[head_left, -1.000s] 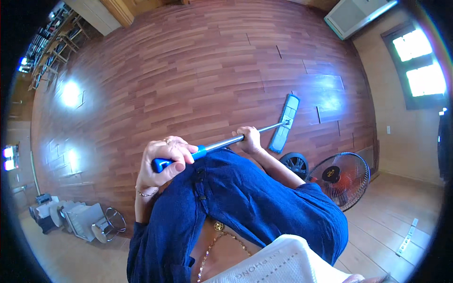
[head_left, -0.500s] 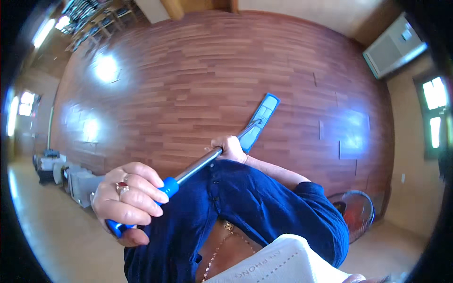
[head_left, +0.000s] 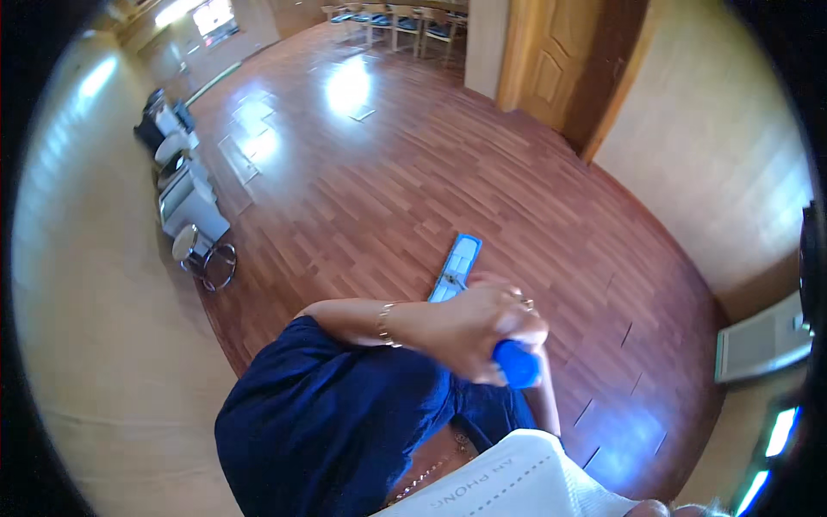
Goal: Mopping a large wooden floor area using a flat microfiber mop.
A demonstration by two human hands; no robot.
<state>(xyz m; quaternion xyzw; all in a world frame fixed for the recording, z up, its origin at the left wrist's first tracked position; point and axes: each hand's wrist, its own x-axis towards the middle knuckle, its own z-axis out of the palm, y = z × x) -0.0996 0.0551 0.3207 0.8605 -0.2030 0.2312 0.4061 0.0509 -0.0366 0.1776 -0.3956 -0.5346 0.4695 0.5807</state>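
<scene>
Left hand wraps tight around the blue grip end of the long mop handle, near the chest. Right hand is hidden beneath it, state unclear. Beyond the knuckles, the flat blue rectangular mop head lies on the reddish wood-plank floor, mid-room.

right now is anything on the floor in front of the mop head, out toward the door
Nothing visible does. The blue flat mop head lies on bare wood floor, and the boards run clear up to the wooden door. The stool and grey bins stand off to the left by the wall.
</scene>
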